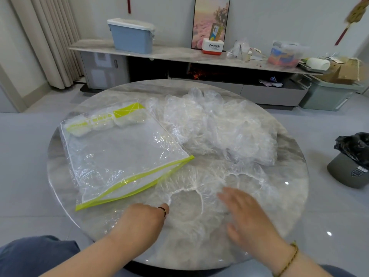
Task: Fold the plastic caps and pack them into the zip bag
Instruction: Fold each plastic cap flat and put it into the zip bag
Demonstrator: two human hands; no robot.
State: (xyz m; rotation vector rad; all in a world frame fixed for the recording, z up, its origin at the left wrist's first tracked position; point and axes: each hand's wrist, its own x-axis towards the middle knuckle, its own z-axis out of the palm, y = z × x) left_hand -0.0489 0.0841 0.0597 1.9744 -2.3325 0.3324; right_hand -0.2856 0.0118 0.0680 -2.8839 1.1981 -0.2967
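Both hands lie low over a clear plastic cap (189, 222) spread flat on the marble tabletop (295, 206), just nearer the camera than the zip bag (123, 152). The right hand (245, 212), blurred, is released, its fingers straight and flat on the cap's film. The left hand (143, 218), with a dark ring on one finger, rests on the cap just short of the bag's mouth. Its fingers bend down out of sight, so I cannot tell whether they pinch the film. The cap's gathered elastic rim (200, 196) curves between the two hands.

The zip bag is clear with lime-green edging and lies flat. A lime band (89, 124) at its far end carries print too blurred to read. Folded caps (123, 118) sit inside, under that band. Right of the bag, touching its edge, a loose heap of caps (219, 126) is piled. Well beyond the bag, on a long low cabinet (179, 52), stands a white and red box (212, 47) marked "Panasonic".
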